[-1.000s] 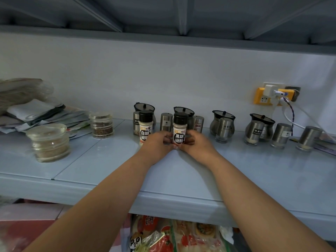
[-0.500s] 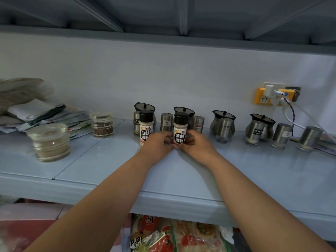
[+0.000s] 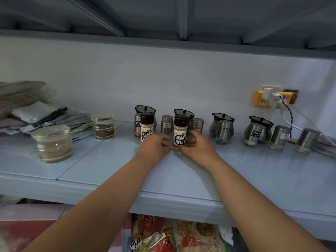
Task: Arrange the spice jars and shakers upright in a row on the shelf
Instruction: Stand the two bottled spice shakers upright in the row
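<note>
Pepper bottle (image 3: 179,135) is held upright on shelf (image 3: 254,170), gripped between curled fingers of left hand (image 3: 154,148) and right hand (image 3: 198,149).

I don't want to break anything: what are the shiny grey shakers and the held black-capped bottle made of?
Shiny grey cylindrical shakers: probably brushed steel, from dull metallic sheen. Held black-capped pepper bottle: clear plastic or perhaps glass, since pale powder shows through.
</note>
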